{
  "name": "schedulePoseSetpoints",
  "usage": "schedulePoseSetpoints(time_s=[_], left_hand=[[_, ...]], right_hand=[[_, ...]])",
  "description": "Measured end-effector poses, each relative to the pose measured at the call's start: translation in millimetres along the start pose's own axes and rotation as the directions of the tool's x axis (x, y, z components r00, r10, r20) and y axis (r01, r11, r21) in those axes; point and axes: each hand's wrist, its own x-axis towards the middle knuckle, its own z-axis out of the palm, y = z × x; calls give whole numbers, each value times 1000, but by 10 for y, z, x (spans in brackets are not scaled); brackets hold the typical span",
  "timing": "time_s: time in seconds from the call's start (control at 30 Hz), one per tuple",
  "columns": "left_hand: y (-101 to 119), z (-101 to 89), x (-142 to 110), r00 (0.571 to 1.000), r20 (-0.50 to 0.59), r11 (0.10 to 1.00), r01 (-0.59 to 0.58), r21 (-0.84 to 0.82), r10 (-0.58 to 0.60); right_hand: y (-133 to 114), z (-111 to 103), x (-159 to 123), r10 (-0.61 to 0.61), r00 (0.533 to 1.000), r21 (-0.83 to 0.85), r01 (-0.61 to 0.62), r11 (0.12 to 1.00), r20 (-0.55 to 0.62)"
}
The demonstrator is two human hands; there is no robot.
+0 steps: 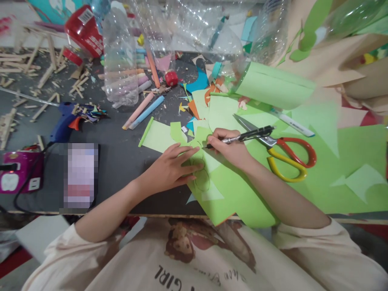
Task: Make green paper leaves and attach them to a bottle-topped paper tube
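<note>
My right hand (228,146) grips a black and silver pen (242,135), its tip down near the green paper (221,180). Pencil-thin outlines of rounded shapes show on this sheet. My left hand (178,165) lies flat across the paper's left edge with fingers spread, partly covering the drawn loops. Just right of my right hand lies a pair of scissors (273,141) with one red and one yellow handle, its blades partly open. A pale green strip of paper (157,135) is above my left hand.
On the left are a blue glue gun (63,119), a phone (80,176) and a purple box (21,171). Clear plastic bottles (121,56), a red bottle (86,32), chalk-like sticks (147,111) and wooden bits crowd the back. A white marker (294,123) lies beyond the scissors.
</note>
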Motion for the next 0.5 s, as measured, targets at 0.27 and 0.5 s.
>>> schedulePoseSetpoints(time_s=[0.27,0.5], left_hand=[[-7,18,-9,1000,-15,1000,-5,9,5],[-4,11,-15,1000,-2,1000,1,-1,-1]], right_hand=[[-1,-3,-2,-48,998,-34,50,998,37],[20,-11,-7,-45,999,-79,45,996,2]])
